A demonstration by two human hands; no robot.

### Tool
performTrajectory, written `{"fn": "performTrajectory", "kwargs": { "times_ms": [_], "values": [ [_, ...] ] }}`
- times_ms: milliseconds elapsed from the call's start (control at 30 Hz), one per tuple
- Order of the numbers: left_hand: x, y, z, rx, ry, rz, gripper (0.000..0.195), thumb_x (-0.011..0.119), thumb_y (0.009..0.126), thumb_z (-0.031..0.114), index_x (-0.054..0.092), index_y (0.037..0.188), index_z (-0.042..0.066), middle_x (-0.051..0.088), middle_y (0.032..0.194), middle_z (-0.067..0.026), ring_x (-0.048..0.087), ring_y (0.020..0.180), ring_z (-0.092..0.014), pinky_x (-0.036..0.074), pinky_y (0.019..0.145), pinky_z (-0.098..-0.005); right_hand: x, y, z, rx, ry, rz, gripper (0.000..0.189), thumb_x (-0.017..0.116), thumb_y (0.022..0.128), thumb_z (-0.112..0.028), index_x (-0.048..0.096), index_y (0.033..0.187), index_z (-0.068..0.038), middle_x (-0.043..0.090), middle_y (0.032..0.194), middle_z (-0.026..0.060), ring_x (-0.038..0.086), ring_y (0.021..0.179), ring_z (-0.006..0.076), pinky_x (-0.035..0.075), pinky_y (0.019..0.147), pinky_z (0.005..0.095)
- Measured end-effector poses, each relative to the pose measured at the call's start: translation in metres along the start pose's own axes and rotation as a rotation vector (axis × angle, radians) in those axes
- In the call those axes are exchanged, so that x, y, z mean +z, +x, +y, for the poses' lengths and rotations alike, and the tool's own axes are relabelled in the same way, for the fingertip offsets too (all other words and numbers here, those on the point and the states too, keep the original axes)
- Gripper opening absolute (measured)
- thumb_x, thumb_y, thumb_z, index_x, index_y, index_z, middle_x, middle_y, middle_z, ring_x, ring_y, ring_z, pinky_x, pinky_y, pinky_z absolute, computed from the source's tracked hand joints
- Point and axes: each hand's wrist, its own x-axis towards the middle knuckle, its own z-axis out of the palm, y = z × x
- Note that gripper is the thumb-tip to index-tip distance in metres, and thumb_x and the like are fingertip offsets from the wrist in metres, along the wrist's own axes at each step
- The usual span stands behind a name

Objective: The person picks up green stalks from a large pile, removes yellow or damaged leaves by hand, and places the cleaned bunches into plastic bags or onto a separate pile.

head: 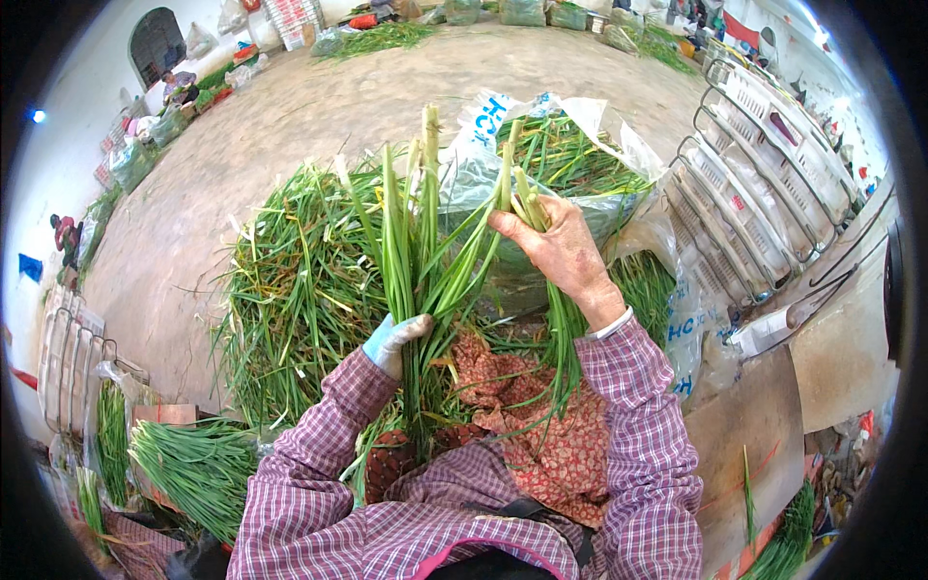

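My left hand (395, 342), in a pale glove, is closed round an upright bunch of long green leafy stalks (411, 283), perhaps garlic chives or scallions. To its right and higher up, my bare right hand (554, 239) grips a smaller bunch of the same stalks (565, 319), whose pale ends stick out past the fingers and whose leaves hang below. Some stalks cross between the two bunches. A large heap of loose leaves and trimmings (297, 290) lies left of the bunches. Under the right bunch, a red flowered cloth (558, 449) covers my lap.
An open plastic bag of greens (580, 156) stands ahead. White plastic crates (754, 174) are stacked at right, beside a flat board (747, 449). Neat green bundles (196, 464) lie at lower left. People (179, 85) sit among greens along the far walls.
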Motion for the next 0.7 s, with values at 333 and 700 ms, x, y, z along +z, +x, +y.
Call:
{"fn": "performTrajectory", "kwargs": {
  "times_ms": [333,700],
  "values": [
    [0.013,-0.009,0.023,0.053,0.235,0.094,0.048,0.07,0.069,0.02,0.051,0.108,0.0,0.06,0.073,-0.0087,0.06,0.053,-0.018,0.052,0.048,-0.0276,-0.003,-0.006,0.021,-0.122,-0.483,0.229,0.015,0.066,0.074,-0.018,0.065,0.085,-0.007,0.061,0.066,0.0146,0.062,0.063,0.03,0.048,0.057,0.0387],
    [-0.08,-0.06,0.026,0.11,0.162,0.284,0.047,0.07,0.067,-0.002,0.052,0.111,0.0,0.063,0.088,-0.0086,0.062,0.072,-0.018,0.053,0.059,-0.0293,-0.094,-0.016,0.099,0.125,-0.8,0.548,0.027,0.063,0.08,-0.031,0.067,0.094,-0.008,0.065,0.068,0.013,0.064,0.06,0.0258,0.049,0.053,0.0365]
  ]
}}
